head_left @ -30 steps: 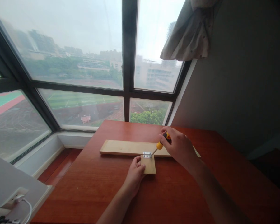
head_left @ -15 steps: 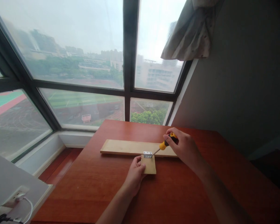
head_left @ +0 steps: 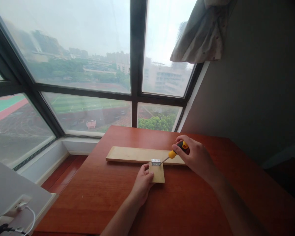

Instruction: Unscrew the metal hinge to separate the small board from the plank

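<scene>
Between the thumb and fingers of my left hand [head_left: 143, 182] is a small wooden board [head_left: 157, 173], gripped at its left edge. A silver metal hinge [head_left: 155, 162] lies along the board's far edge. My right hand [head_left: 195, 157] is closed around the yellow and black handle of a screwdriver [head_left: 172, 154]. The screwdriver slants down to the left, and its tip meets the hinge's right end. Whether a screw sits under the tip is too small to tell. Behind the hinge a long pale wooden plank [head_left: 135, 154] lies flat, its right end partly hidden by my right hand.
The reddish-brown table [head_left: 95, 203] carries the plank and reaches to the large windows [head_left: 88, 49]. A gathered curtain [head_left: 199, 39] hangs at the upper right beside a dark sloping wall [head_left: 255, 82]. At the lower left, a white cable [head_left: 32, 216] is plugged into a wall socket.
The screwdriver's handle has turned a little in my right hand, with its tip still at the hinge. My left hand and the small board stay in place.
</scene>
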The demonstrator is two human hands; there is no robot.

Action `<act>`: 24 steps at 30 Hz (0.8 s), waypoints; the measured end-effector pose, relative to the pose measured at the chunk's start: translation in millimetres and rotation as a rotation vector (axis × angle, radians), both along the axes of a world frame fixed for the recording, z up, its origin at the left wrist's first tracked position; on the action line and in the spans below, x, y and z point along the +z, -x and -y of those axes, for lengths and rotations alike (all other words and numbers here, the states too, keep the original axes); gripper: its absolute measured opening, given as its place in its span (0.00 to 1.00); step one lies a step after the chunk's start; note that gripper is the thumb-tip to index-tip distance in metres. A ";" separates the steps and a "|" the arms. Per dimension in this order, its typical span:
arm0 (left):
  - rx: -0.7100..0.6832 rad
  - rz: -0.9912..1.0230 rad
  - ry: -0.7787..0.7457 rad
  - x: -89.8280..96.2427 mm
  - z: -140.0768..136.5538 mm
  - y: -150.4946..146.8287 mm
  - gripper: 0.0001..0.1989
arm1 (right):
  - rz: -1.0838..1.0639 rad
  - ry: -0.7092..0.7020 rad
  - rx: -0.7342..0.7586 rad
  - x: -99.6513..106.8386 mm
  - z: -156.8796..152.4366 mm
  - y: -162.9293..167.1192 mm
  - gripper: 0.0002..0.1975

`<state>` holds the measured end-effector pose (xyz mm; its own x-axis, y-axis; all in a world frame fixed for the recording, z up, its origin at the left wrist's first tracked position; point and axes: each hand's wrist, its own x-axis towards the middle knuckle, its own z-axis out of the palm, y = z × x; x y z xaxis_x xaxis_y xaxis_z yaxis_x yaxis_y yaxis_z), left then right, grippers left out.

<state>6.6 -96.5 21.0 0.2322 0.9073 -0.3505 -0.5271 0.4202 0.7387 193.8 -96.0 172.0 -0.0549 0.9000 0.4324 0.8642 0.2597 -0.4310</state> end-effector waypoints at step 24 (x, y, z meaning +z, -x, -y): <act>0.032 -0.023 0.014 -3.8 -1.2 -1.1 0.22 | -0.061 -0.035 -0.010 -6.6 1.2 -5.6 0.10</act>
